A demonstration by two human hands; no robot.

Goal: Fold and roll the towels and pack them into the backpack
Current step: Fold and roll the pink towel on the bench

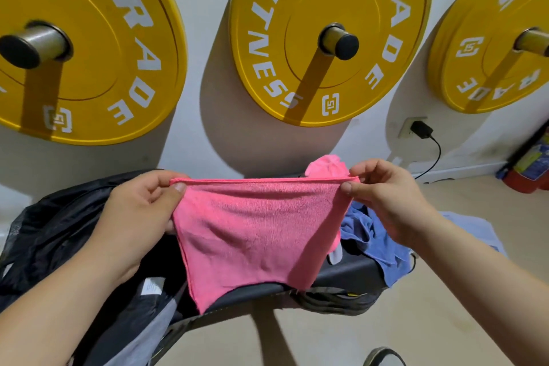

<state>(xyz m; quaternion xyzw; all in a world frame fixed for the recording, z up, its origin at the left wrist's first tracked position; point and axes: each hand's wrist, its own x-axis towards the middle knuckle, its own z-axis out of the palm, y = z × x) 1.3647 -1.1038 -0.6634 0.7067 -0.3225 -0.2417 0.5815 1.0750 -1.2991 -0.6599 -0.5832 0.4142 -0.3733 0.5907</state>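
A pink towel [255,232] hangs stretched between my hands above a dark bench. My left hand [139,208] pinches its upper left corner, and my right hand [386,196] pinches the upper right corner. The towel looks folded double, its lower edge drooping over the bench. Behind its top edge a second pink towel [325,165], rolled up, peeks out. A crumpled blue towel [371,235] lies on the bench at the right. The black backpack [59,232] sits at the left, mostly behind my left arm, with its grey lining [148,324] showing below.
The dark bench [350,273] stands against a white wall with three yellow weight plates [326,33] on pegs. A black charger and cable [421,131] hang from a socket. A red fire extinguisher [525,169] lies at the far right on the beige floor.
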